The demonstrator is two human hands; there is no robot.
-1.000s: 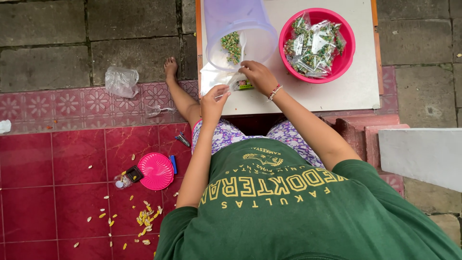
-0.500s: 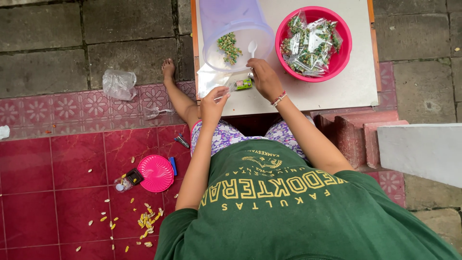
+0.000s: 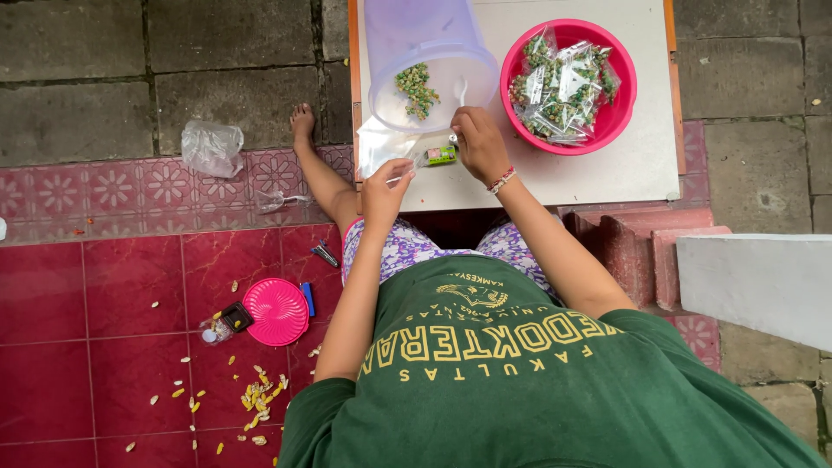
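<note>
Sitting on the floor at a low white worktop, a person in a green shirt is working w/ both hands at its near edge. The clear plastic bag is hanging off the worktop's front-left corner, betw. the two hands. The left hand is pinching the bag's lower edge, fingers closed on the film. The right hand is resting just right of the bag, fingers curled down near the tub's rim; can't tell what, if anything, they're gripping.

Directly above the bag, a translucent lilac tub is lying tilted on the worktop, mouth facing the person, w/ a small heap of green peas inside. It's crowding the space right over the hands. To its right, well clear of the bag, a pink bowl is holding filled, sealed packets. A small green box is sitting betw. the hands, touching the bag's right side.

On the red floor tiles at left: a pink round lid, a crumpled plastic bag, scattered yellow husks.

The bag is looking thin, see-through, limp and seemingly empty.
</note>
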